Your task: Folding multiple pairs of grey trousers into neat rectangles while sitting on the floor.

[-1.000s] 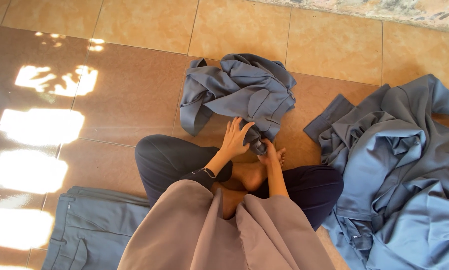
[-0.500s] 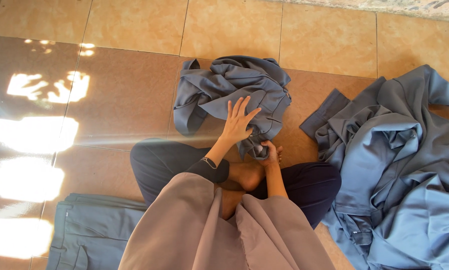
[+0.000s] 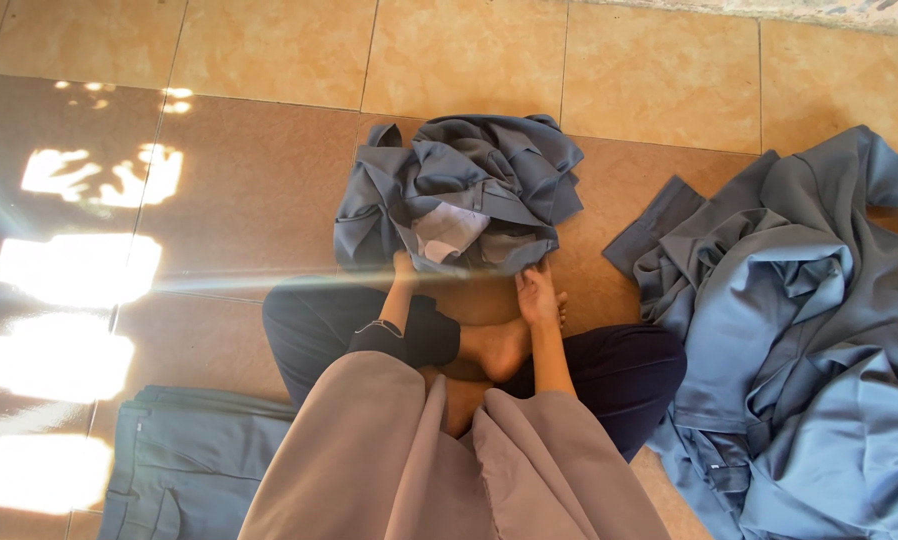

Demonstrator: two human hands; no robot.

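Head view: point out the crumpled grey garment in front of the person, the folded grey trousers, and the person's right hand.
crumpled grey garment [image 3: 469, 170], head view, on its bunched upper folds.
folded grey trousers [image 3: 184, 455], head view, on the flat top layer.
right hand [image 3: 536, 295], head view, on the back of the hand.

A home floor, probably (or a small sewing room): glossy tan tiles [image 3: 269, 180], sun patches [image 3: 79, 270], grey-blue clothes [image 3: 809, 340] piled around.
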